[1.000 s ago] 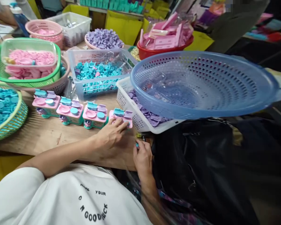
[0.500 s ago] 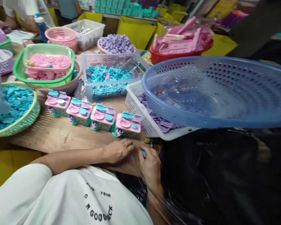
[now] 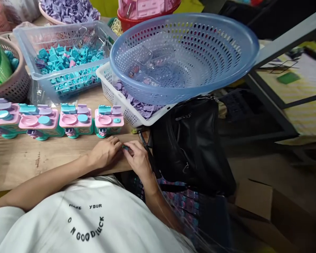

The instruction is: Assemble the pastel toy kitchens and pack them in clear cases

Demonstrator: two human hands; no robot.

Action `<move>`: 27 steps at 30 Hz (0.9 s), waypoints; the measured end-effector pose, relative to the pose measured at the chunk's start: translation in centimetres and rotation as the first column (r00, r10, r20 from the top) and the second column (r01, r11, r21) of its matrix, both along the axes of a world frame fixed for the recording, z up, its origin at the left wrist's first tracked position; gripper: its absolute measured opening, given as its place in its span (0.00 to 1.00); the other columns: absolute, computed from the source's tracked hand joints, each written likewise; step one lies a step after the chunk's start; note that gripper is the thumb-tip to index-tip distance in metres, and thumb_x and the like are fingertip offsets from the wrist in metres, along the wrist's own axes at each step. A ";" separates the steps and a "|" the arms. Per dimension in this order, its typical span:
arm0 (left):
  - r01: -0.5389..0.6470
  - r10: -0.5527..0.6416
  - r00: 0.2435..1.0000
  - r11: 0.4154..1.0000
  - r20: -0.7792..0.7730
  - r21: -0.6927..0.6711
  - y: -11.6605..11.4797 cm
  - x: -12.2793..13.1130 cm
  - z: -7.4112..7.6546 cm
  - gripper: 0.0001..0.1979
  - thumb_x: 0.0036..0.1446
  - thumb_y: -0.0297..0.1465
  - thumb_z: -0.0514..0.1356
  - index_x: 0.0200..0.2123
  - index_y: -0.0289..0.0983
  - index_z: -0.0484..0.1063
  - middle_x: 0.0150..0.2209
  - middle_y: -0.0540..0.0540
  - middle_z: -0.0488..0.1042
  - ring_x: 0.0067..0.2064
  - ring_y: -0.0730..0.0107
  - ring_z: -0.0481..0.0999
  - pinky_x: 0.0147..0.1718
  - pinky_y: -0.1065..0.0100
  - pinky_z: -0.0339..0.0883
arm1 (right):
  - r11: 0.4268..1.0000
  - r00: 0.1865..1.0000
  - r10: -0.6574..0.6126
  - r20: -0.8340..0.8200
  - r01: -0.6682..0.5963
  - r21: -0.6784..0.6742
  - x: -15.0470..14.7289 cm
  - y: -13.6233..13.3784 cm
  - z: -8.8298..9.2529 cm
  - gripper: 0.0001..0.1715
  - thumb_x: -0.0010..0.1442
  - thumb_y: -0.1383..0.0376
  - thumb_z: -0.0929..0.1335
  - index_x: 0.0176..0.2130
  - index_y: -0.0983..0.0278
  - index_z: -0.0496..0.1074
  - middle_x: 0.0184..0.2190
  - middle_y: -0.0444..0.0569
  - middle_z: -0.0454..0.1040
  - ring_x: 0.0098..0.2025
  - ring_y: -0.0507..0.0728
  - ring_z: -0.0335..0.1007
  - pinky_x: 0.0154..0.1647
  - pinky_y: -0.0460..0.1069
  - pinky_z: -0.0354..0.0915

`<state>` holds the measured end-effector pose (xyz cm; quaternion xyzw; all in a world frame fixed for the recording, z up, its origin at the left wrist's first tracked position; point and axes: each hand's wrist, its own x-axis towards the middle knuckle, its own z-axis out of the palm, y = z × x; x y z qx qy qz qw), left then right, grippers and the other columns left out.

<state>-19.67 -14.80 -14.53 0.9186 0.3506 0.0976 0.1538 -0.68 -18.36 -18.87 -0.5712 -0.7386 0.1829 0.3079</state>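
My right hand (image 3: 139, 157) is closed at the table's front edge, thumb and fingers pinching a small blue plastic piece (image 3: 125, 147). Close beside it, my left hand (image 3: 106, 151) rests with its fingers curled inward; whatever they hold is hidden behind the back of the hand. Just beyond both hands stands the rightmost toy kitchen unit (image 3: 108, 121), with a pink top, a sink basin, a small blue disc and a teal base. Several similar units, including one next to it (image 3: 76, 120), form a row to the left, with larger blue discs on top.
A blue colander (image 3: 184, 92) holding clear bags sits over a white basket (image 3: 112, 100) of purple parts. Behind the row stands a clear bin (image 3: 23, 52) of turquoise pieces. A black bag (image 3: 189, 151) hangs at the right. A pen-like tool (image 3: 142, 138) lies near my right hand.
The view has swung to the right, so things appear further left. My two hands have come closer together, with the blue piece still in my right hand.
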 end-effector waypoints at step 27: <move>-0.080 0.085 0.988 0.996 -0.130 0.043 6.6 -4.4 6.5 0.29 0.56 0.37 0.67 0.57 0.31 0.66 0.49 0.38 0.73 0.49 0.56 0.76 0.42 0.65 0.66 | 0.864 0.992 0.017 -0.126 0.049 0.501 -3.5 5.5 3.9 0.09 0.68 0.64 0.67 0.42 0.62 0.79 0.38 0.51 0.82 0.42 0.55 0.80 0.47 0.50 0.74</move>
